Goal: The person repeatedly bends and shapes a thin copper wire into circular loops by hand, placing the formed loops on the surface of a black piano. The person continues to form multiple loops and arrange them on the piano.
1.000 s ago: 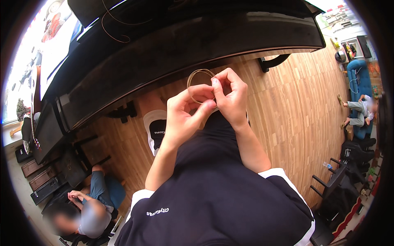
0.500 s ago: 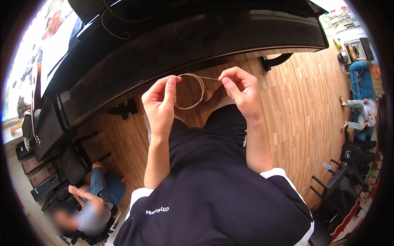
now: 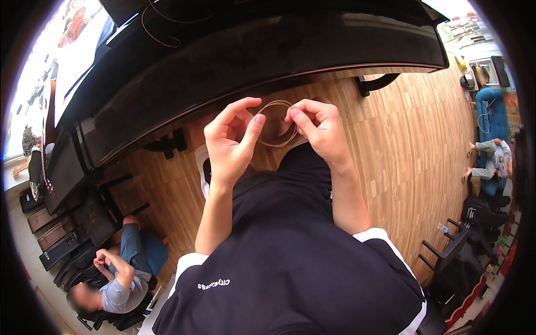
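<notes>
1. Pinching the coil of thin wire-like strand (image 3: 274,146) near its upper right, the right hand (image 3: 325,137) appears to carry it alone, thumb and forefinger closed on the turns.
2. The left hand (image 3: 228,142) has let go: its fingers are parted, with thumb and forefinger standing around the coil's left edge. From where I stand, I cannot tell whether the thumb tip brushes it.
3. For the work in hand, that looks like a change of grip, the loop's shape left to the right fingers' keeping.
4. The coil hangs in mid-air at the upper middle of the frame, over the person's lap and just below the near edge of the glossy black surface (image 3: 279,50).
5. Half a second ago the left fingers gripped the coil and one length ran straight across to the right fingers; now that span is gone, the hands are closer together and the ring sits farther right.
6. A separate curled strand (image 3: 159,42) lies at the upper left, on the black surface, much as it did.
</notes>
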Demonstrator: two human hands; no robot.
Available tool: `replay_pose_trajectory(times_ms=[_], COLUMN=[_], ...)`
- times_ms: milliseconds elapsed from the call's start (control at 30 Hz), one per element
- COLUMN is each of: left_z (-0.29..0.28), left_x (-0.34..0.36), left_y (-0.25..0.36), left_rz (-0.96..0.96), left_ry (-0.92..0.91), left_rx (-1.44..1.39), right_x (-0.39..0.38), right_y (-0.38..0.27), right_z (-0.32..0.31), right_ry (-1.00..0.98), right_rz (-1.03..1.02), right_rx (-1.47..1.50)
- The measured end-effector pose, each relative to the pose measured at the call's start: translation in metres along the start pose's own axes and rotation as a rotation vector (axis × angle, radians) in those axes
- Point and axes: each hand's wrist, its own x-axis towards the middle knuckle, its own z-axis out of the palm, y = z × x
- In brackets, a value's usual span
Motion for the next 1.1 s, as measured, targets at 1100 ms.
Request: replay_pose_trajectory(times_ms=[1100], left_z=[-0.018], left_x=[0.001], left_y=[0.000], left_rz=[0.064], left_ry=[-0.147], left_rx=[0.256], right_x=[0.003], right_y=[0.007], right_z=[0.028], right_ry=[0.352], right_rz=[-0.512], right_rx=[-0.592])
